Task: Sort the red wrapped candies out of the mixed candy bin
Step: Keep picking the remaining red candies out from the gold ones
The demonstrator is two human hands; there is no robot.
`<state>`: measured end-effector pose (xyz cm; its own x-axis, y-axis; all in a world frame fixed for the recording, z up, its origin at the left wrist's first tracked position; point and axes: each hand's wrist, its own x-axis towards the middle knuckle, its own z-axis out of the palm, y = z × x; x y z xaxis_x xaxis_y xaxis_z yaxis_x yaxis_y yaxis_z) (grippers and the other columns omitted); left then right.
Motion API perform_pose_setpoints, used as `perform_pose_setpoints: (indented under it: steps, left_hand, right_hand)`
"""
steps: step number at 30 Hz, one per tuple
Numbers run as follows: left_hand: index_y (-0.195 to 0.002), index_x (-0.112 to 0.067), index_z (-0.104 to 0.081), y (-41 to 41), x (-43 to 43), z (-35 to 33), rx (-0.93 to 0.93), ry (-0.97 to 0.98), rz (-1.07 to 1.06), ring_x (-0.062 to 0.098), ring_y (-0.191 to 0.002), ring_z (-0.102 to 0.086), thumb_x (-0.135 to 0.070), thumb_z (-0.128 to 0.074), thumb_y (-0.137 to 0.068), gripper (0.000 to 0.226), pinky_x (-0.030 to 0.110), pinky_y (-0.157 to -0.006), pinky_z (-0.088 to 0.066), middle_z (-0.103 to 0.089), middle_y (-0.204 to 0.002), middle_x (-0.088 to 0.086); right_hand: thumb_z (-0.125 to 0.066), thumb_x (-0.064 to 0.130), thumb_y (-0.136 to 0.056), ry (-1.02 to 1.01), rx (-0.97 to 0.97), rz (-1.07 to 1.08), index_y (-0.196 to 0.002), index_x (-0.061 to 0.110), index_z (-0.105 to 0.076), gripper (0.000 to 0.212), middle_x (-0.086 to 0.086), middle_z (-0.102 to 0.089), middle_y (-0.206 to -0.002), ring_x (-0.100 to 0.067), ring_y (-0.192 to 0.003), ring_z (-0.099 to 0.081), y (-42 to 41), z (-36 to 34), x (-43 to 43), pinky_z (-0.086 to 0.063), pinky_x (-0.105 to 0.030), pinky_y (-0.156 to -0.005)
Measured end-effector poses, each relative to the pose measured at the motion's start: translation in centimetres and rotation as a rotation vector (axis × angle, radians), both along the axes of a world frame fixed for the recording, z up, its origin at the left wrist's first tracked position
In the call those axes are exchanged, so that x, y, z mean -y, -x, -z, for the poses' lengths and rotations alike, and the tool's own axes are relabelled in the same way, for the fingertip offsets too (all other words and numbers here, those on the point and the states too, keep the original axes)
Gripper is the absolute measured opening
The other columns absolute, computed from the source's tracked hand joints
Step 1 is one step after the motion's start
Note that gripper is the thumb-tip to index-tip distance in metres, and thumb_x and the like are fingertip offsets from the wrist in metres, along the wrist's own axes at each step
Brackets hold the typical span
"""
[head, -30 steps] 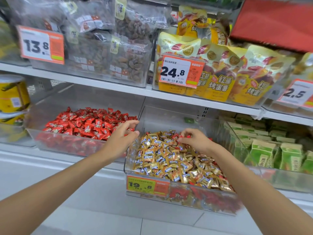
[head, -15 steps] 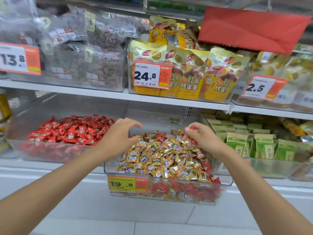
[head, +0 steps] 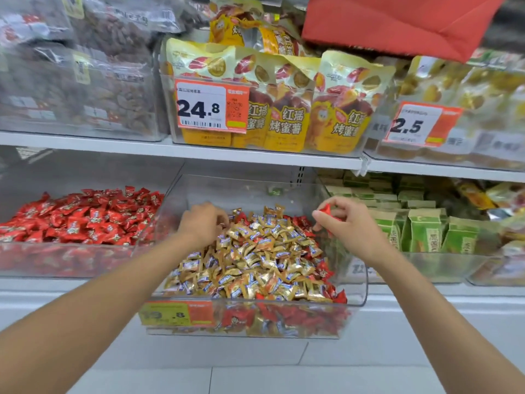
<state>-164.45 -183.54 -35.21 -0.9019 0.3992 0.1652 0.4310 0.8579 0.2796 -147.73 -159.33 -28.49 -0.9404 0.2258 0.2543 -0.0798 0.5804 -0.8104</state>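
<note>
A clear mixed candy bin (head: 356, 291) in the middle holds a heap of gold wrapped candies (head: 250, 260) with red wrapped candies (head: 324, 271) among them and along its front. My right hand (head: 345, 223) hovers over the bin's back right corner and pinches a red wrapped candy (head: 326, 209) in its fingertips. My left hand (head: 203, 221) reaches into the heap at the back left, fingers curled down among the wrappers; what it holds is hidden. To the left stands a clear bin of red candies (head: 82, 216).
A white shelf (head: 227, 150) hangs just above the bins, carrying yellow snack pouches (head: 284, 103), clear bags of nuts (head: 85, 81) and price tags. Green boxes (head: 426, 231) fill the bin at the right. White floor tiles lie below.
My left hand has moved from the red bin's edge into the mixed heap. My right hand has lifted off the heap with a red candy. The view has shifted right.
</note>
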Motion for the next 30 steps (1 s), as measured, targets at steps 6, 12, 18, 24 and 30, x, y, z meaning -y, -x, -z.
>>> perform_pose_setpoints:
  steps: [6, 12, 18, 24, 30]
  left_hand:
    - [-0.102, -0.023, -0.069, -3.5, -3.1, -0.1, 0.322, -0.391, 0.334, 0.011, -0.097, -0.059, -0.025, -0.070, -0.085, 0.017, 0.025, -0.083, -0.044, -0.066, -0.103, -0.008]
    - [-0.104, -0.019, -0.064, -1.8, -4.6, 0.3, 0.254, 0.247, 0.310, 0.026, -0.100, -0.054, -0.040, -0.067, -0.085, 0.028, 0.035, -0.084, -0.044, -0.063, -0.103, 0.004]
    - [-0.104, -0.005, -0.070, -1.3, -2.4, -2.9, 0.570, 0.153, 0.174, 0.016, -0.083, -0.060, -0.004, -0.062, -0.080, 0.025, 0.027, -0.069, -0.050, -0.066, -0.089, -0.005]
    - [-0.123, -0.019, -0.062, -1.5, -3.3, 0.2, 0.375, -0.134, 0.179, 0.024, -0.112, -0.055, -0.023, -0.068, -0.086, 0.038, 0.035, -0.091, -0.045, -0.062, -0.119, 0.007]
    - [-0.097, -0.023, -0.071, -0.5, -3.2, 0.9, 0.225, -0.053, 0.139, 0.016, -0.091, -0.058, -0.041, -0.070, -0.082, 0.023, 0.037, -0.091, -0.045, -0.068, -0.095, -0.005]
  right_hand:
    - [-0.065, 0.021, -0.091, 0.020, -0.021, 0.032, -0.089, 0.013, -0.064, 0.008, 0.001, -0.073, -0.070, 0.003, -0.052, -0.059, 0.4, 0.3, 0.3, -0.041, -0.010, -0.051]
    - [-0.067, 0.025, -0.088, -0.040, 0.008, 0.055, -0.085, 0.021, -0.064, 0.006, 0.004, -0.073, -0.071, -0.015, -0.071, -0.070, -0.1, 0.6, 0.2, -0.057, -0.042, -0.074]
    - [-0.068, 0.026, -0.087, -0.084, -0.018, 0.062, -0.083, 0.021, -0.064, 0.007, 0.000, -0.071, -0.071, -0.026, -0.073, -0.067, -0.2, 0.6, 0.4, -0.055, -0.047, -0.075]
    - [-0.067, 0.027, -0.087, -0.094, -0.003, 0.066, -0.084, 0.021, -0.064, 0.007, 0.004, -0.071, -0.071, -0.021, -0.072, -0.068, -0.1, 0.5, 0.4, -0.056, -0.046, -0.076]
    - [-0.067, 0.028, -0.087, -0.107, -0.005, 0.070, -0.083, 0.021, -0.064, 0.008, 0.004, -0.071, -0.070, -0.019, -0.072, -0.068, -0.1, 0.5, 0.4, -0.056, -0.043, -0.075]
